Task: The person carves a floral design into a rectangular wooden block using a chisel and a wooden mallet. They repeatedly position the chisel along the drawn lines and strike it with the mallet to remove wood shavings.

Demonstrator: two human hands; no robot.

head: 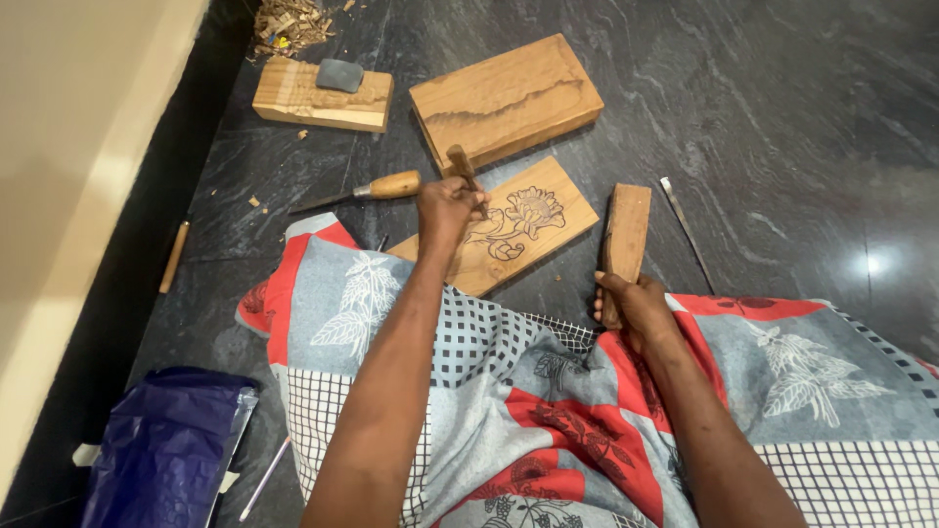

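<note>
I see the carved wooden panel [518,230] lying flat on the dark stone floor [763,108], a flower outline cut into its face, its near edge by the patterned cloth [548,411]. My left hand [445,207] is closed around a chisel [464,172] whose tip rests on the panel. My right hand [634,305] grips a wooden mallet block [624,235], held upright just right of the panel. A second chisel [377,189] lies to the left.

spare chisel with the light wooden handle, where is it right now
In the head view the spare chisel lies on the dark floor, just left of the left hand and the carved panel, below the small wood block.
</note>
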